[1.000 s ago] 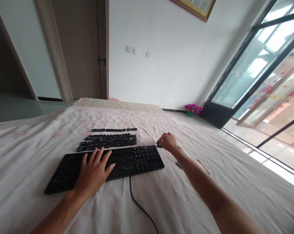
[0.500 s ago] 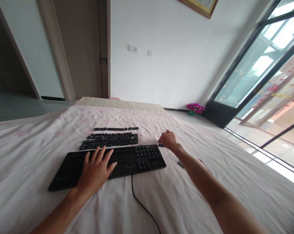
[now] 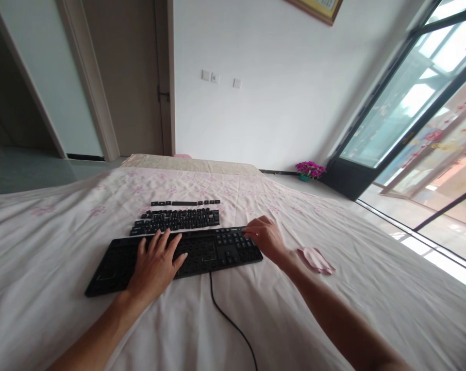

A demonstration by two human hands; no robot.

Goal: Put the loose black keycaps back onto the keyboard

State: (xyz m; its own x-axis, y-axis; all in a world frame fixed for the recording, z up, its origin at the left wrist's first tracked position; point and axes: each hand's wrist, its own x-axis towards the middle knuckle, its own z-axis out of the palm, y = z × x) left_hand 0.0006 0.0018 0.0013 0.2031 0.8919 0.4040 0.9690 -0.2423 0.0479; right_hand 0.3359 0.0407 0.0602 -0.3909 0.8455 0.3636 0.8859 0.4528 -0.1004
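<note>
A black keyboard (image 3: 202,253) lies on a bed with most of its main keys removed; the number pad keys are in place. My left hand (image 3: 155,265) rests flat on the keyboard's left half, fingers spread. My right hand (image 3: 264,238) is at the keyboard's right end over the number pad, fingers curled; whether they pinch a keycap is hidden. Rows of loose black keycaps (image 3: 177,220) lie just beyond the keyboard, with a thinner row (image 3: 185,203) farther back.
The keyboard's black cable (image 3: 229,322) runs toward me over the pink flowered sheet (image 3: 63,216). A small pink cloth (image 3: 316,259) lies right of my right wrist. A pot of purple flowers (image 3: 309,170) stands on the floor by the glass door (image 3: 411,118).
My right hand moved from the sheet beyond the keyboard's right corner back onto the number pad. The small keycap seen there is no longer visible. My left hand stayed put.
</note>
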